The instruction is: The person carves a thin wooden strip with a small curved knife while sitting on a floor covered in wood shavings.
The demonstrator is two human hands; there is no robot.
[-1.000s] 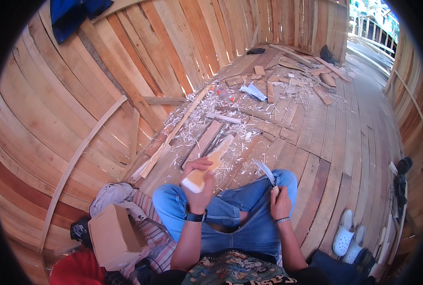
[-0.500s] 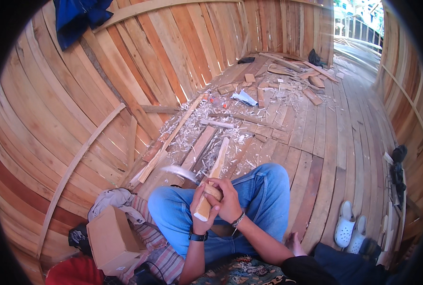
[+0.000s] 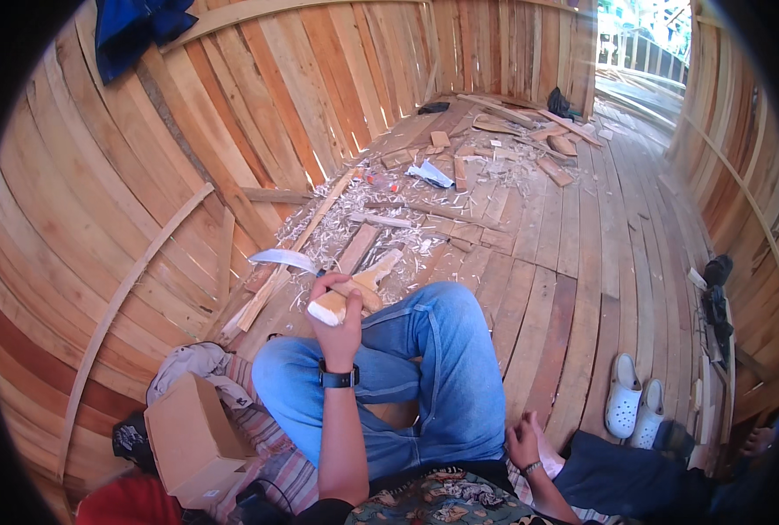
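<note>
My left hand [image 3: 339, 328] is raised over my left knee, closed around a pale carved length of wood [image 3: 377, 273]. Its whitish cut end points back toward me. In the same grip is a curved knife [image 3: 286, 257], its thick wooden handle lying against the wood and its bright blade jutting out to the left. My right hand [image 3: 522, 441] is down at the lower right beside my bare foot [image 3: 547, 448], touching or close to it. Its fingers are loosely bent and slightly apart, with nothing visible in them.
Wood shavings [image 3: 319, 229] and boards cover the floor ahead, with offcuts [image 3: 503, 140] piled farther back. A cardboard box [image 3: 188, 437] stands on a striped cloth at left. White clogs [image 3: 623, 401] lie at right. Plank walls [image 3: 232, 105] enclose the space, with a bright doorway [image 3: 643, 52].
My right hand has let go and dropped to the lower right by my foot. My left hand has moved forward and left, now holding both wood and knife alone.
</note>
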